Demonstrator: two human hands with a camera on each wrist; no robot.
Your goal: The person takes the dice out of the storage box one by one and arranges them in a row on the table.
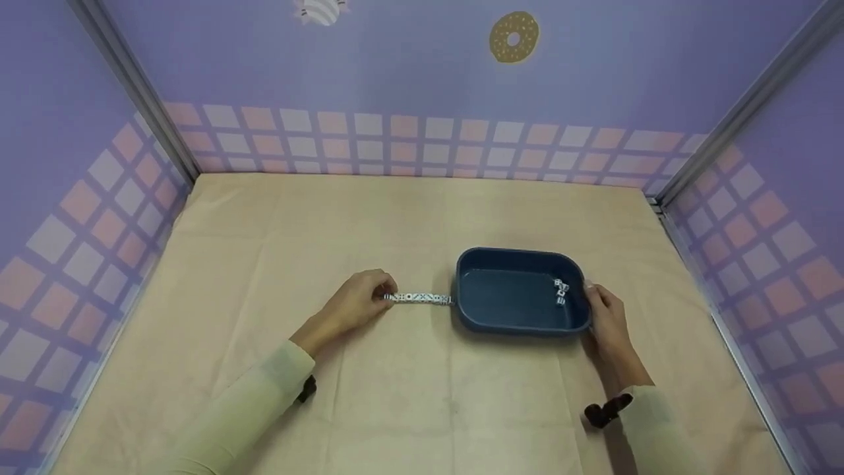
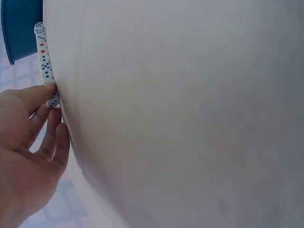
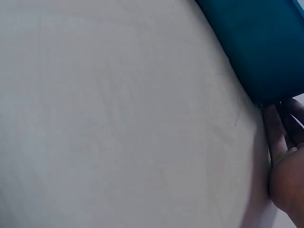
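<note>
A straight row of white dice [image 1: 422, 298] lies on the cloth, with blue and red pips showing in the left wrist view. My left hand [image 1: 361, 298] is at its left end, thumb and fingers [image 2: 56, 116] pinching the end dice. The row's other end reaches the left wall of a dark blue rectangular tub [image 1: 521, 330]. Around the tub's right end my right hand [image 1: 608, 320] grips, thumb at the rim; its fingers [image 3: 273, 128] press against the outside low down. Several loose dice [image 1: 561, 292] sit inside the tub, toward its right end.
A beige cloth [image 1: 330, 218] with faint creases covers the table. Purple walls with a pink-and-white check band [image 1: 402, 148] enclose it at the back and both sides, with metal posts [image 1: 142, 86] at the corners.
</note>
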